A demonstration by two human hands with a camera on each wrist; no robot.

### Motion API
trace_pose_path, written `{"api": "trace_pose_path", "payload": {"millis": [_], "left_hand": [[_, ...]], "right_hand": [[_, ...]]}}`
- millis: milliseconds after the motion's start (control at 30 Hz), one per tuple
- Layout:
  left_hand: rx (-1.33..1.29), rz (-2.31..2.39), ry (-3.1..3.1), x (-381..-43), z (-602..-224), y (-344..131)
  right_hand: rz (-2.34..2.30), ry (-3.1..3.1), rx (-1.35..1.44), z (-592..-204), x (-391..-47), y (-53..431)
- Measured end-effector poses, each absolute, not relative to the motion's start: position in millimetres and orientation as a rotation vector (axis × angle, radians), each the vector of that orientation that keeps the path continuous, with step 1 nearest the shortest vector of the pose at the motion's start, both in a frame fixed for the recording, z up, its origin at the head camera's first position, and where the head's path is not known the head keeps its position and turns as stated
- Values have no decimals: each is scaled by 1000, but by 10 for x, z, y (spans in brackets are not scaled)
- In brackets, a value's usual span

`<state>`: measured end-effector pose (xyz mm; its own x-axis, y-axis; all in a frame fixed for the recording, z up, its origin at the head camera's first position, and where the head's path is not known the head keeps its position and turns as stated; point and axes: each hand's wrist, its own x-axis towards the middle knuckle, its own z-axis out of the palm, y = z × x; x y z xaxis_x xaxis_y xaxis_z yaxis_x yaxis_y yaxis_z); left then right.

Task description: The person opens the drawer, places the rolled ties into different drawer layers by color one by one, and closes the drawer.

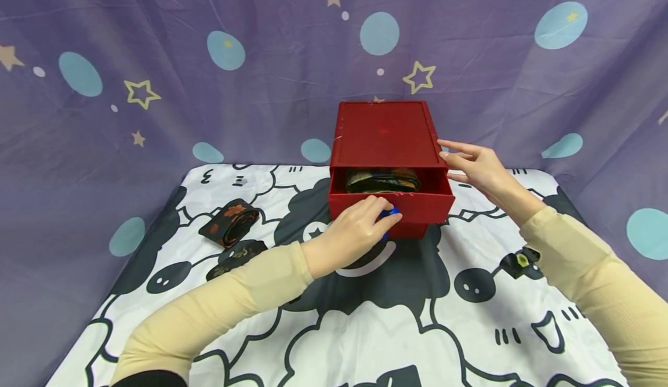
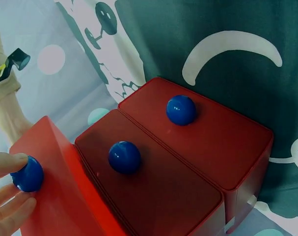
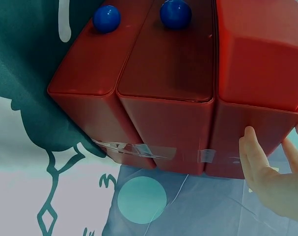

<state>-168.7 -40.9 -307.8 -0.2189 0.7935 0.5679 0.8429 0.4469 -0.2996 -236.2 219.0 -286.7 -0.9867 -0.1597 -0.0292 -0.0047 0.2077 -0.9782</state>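
While the fingers of the left hand (image 1: 351,235) pinch a glossy round blue knob (image 2: 28,176), the top red drawer (image 1: 425,207) that bears it stands partly out of a red box-shaped cabinet (image 1: 386,134) on the desk (image 1: 365,340). Inside that drawer lies a dark, patterned coil of fabric (image 1: 383,181), seen through the gap below the cabinet's top. Thumb and fingertips close on the knob from different sides, as the left wrist view shows. Beside the cabinet, the right hand (image 1: 477,169) holds nothing; its fingers (image 3: 254,152) are extended and spread, with at least one fingertip touching the cabinet's right side near the top. Below the top drawer, the middle red drawer (image 2: 163,189) and the bottom red drawer (image 2: 222,142) sit closed, each with a matching blue knob at its front. Strips of clear tape (image 3: 158,151) run across the cabinet's side. Left of the cabinet, a rolled black fabric band with orange leaf-like figures (image 1: 229,223) rests on the desk's white cloth with black cartoon drawings (image 1: 396,311); just beside it lies a second dark patterned piece (image 1: 237,258), partly covered by the cream left sleeve (image 1: 219,303). Behind everything hangs a purple curtain with stars and pale blue ovals (image 1: 292,56).
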Motion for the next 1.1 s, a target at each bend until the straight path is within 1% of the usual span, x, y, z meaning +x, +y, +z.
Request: {"api": "trace_pose_path", "payload": {"millis": [1100], "left_hand": [[-1307, -189, -2072, -1995, -3134, -362]], "right_hand": [[-1884, 2339, -130, -2867, -2366, 2190]]}}
